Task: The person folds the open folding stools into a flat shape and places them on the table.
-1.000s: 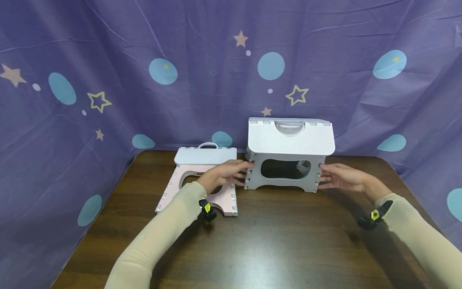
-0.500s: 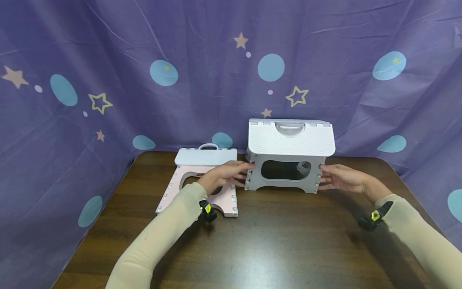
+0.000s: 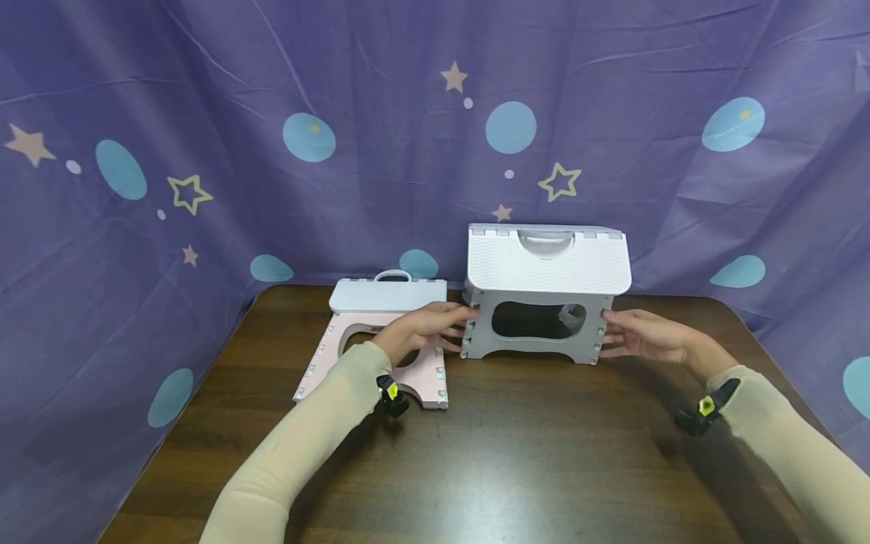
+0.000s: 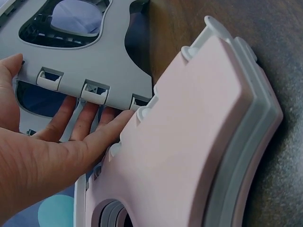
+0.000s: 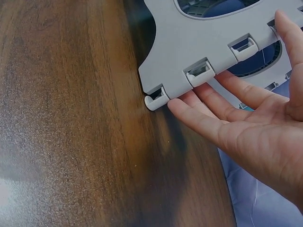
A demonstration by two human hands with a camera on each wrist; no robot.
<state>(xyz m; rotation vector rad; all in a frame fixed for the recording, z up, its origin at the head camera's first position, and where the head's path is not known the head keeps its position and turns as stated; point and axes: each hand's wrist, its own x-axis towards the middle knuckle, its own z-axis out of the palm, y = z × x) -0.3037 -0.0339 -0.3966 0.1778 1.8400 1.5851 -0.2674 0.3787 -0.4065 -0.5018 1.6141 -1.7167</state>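
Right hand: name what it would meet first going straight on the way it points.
The grey-and-white stool, at its side edge; the right hand seems to touch it there, though depth is unclear.

From well in front of the gray-and-white folding step stool (image 3: 547, 276), the head view looks forward and down. The left wrist camera (image 3: 394, 406), close to that stool's left end, faces its hinged edge past the left hand (image 3: 421, 329); the right wrist camera (image 3: 693, 420) does likewise at its right end, past the right hand (image 3: 649, 336). Head and left-wrist views share the pink-and-white folding step stool (image 4: 175, 137) left of it.
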